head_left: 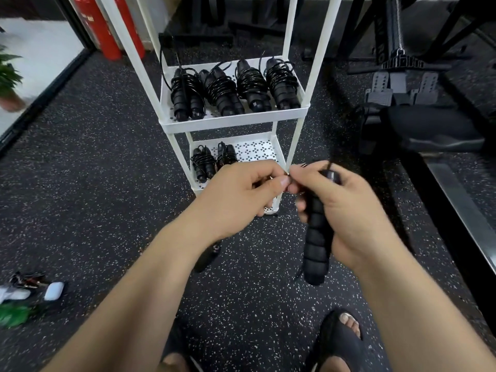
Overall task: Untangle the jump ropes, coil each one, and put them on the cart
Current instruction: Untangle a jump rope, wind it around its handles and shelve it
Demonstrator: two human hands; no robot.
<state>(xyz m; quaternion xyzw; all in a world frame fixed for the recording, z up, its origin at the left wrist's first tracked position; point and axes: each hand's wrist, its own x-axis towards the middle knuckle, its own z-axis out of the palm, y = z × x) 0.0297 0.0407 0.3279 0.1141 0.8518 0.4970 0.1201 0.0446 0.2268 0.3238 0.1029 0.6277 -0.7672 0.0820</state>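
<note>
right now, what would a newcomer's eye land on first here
Centre foreground, two hands work together: the right hand grips a black foam handle while the left hand pinches its thin cord. Behind them a white cart holds four coiled jump ropes on its upper shelf and two on the lower.
</note>
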